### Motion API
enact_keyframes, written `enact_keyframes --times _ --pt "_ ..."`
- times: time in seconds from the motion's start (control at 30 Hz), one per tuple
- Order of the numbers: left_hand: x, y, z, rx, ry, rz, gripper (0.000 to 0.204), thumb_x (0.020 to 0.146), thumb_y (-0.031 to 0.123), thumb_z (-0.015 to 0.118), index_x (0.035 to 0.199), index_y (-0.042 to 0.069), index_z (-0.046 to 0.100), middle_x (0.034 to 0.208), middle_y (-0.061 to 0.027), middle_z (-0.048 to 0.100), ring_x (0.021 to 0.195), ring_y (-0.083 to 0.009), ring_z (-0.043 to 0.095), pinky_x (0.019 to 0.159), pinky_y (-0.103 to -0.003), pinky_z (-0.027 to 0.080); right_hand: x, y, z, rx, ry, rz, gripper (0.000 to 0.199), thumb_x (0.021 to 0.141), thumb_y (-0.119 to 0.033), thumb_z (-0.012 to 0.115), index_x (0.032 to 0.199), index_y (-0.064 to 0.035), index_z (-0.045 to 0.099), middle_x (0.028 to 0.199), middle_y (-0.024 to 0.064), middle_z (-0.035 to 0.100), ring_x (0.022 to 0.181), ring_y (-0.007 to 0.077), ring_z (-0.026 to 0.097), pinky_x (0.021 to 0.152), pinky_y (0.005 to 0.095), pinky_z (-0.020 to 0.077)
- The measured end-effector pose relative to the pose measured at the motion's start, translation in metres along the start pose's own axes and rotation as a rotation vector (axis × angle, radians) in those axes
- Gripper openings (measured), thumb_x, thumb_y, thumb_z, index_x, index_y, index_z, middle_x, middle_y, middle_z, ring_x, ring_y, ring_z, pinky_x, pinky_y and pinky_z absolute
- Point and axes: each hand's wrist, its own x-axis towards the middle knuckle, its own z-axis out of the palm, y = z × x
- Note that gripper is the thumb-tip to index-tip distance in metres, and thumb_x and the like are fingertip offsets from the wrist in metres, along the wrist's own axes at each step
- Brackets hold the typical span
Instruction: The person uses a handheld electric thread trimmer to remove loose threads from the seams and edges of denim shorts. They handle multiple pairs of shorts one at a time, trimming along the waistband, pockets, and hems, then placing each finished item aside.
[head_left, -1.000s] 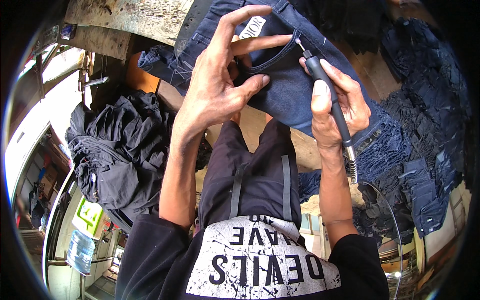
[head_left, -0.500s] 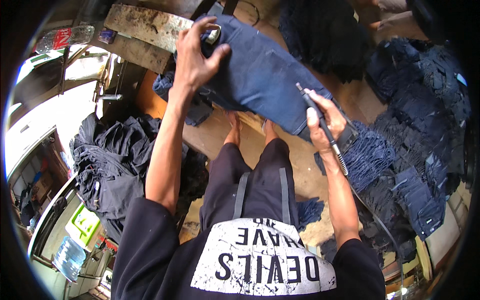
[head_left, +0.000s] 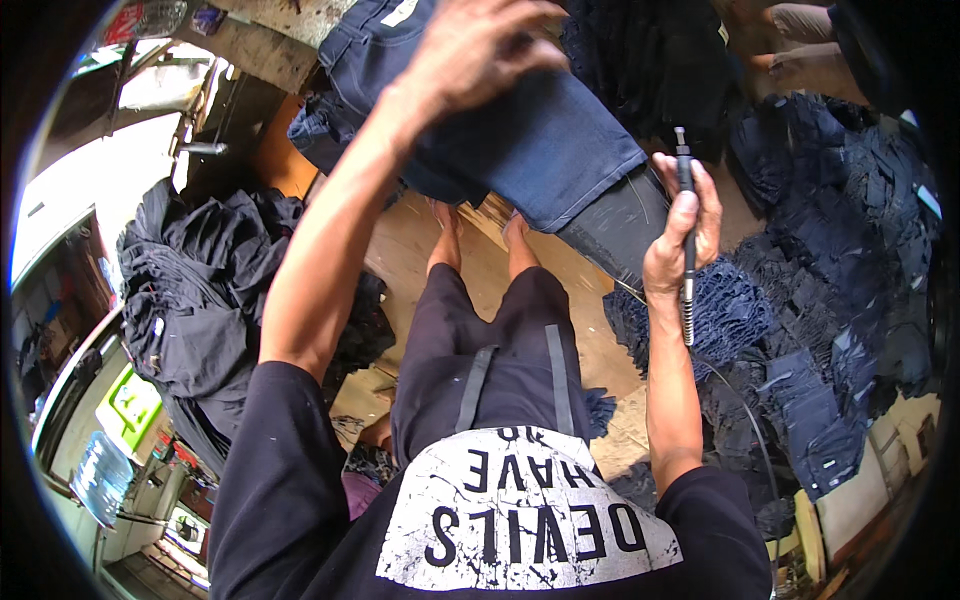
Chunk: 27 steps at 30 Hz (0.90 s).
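Note:
A dark blue denim garment [head_left: 540,150] lies stretched over a dark board [head_left: 625,225], whose bare end sticks out past the hem. At the garment's far left end a pale label shows near the waistband. Above the cloth is my left hand [head_left: 485,50], slightly blurred, fingers spread and holding nothing; I cannot tell whether it touches the fabric. My right hand [head_left: 685,225] is closed around a slim black pen-shaped rotary tool [head_left: 688,190], to the right of the hem. Its metal tip points away from me, and a cable runs back from its spring-sleeved end along my forearm.
Dark garments are heaped at left [head_left: 205,290] and in a long pile at right [head_left: 830,270]. A bundle of blue garments [head_left: 720,310] lies below my right wrist. Another person's legs [head_left: 805,25] show at far right. The tool's cable [head_left: 745,400] hangs beside my right arm.
My left hand has moved right from the waistband end to over the garment. My right hand has shifted right, turning the tool more upright. The hem and the board's end now show.

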Motion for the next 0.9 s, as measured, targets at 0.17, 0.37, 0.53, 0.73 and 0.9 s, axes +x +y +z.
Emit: enact_keyframes --times 0.17,0.37,0.53,0.73,0.9 --pt "0.026 0.080 0.050 -0.272 -0.421 0.111 0.041 0.085 0.043 0.091 0.110 0.011 0.085 0.104 -0.0086 0.084 0.103 -0.0327 0.079 0.096 -0.046 0.062 0.000 0.011 -0.024 -0.052 0.135 0.079 0.039 0.120 -0.020 0.048 0.146 0.0080 0.058 0.132 0.0275 0.073 0.129 0.0344 0.072 0.117 0.0458 0.0541" --pt "0.078 0.053 0.069 -0.367 -0.456 0.134 0.018 0.084 0.020 0.087 0.093 0.006 0.081 0.095 -0.0171 0.080 0.092 -0.0372 0.078 0.082 -0.048 0.060 -0.004 -0.006 -0.032 -0.191 -0.197 0.034 0.029 0.099 -0.009 0.072 0.124 0.0053 0.075 0.122 0.0218 0.080 0.115 0.0319 0.079 0.105 0.0410 0.0600" --pt "0.077 0.050 0.079 -0.364 -0.356 0.187 0.014 0.081 0.015 0.089 0.085 0.004 0.081 0.086 -0.0170 0.080 0.083 -0.0376 0.079 0.075 -0.047 0.061 0.004 -0.004 -0.024 -0.088 -0.487 -0.295 0.027 0.078 0.001 0.079 0.105 0.0057 0.080 0.106 0.0222 0.083 0.109 0.0372 0.082 0.108 0.0513 0.0625" --pt "0.073 0.052 0.080 -0.352 -0.281 0.181 0.016 0.080 0.016 0.090 0.087 0.004 0.081 0.085 -0.0184 0.080 0.083 -0.0384 0.079 0.075 -0.047 0.061 -0.001 -0.003 -0.020 -0.061 -0.588 -0.313 0.024 0.076 0.002 0.080 0.100 0.0049 0.082 0.100 0.0213 0.083 0.107 0.0352 0.083 0.105 0.0512 0.0639" --pt "0.071 0.053 0.081 -0.352 -0.275 0.171 0.017 0.080 0.016 0.091 0.086 0.003 0.082 0.084 -0.0191 0.079 0.081 -0.0375 0.079 0.073 -0.045 0.060 0.000 -0.004 -0.016 -0.062 -0.638 -0.329 0.025 0.076 0.003 0.080 0.100 0.0047 0.082 0.100 0.0204 0.083 0.107 0.0348 0.083 0.106 0.0511 0.0637"
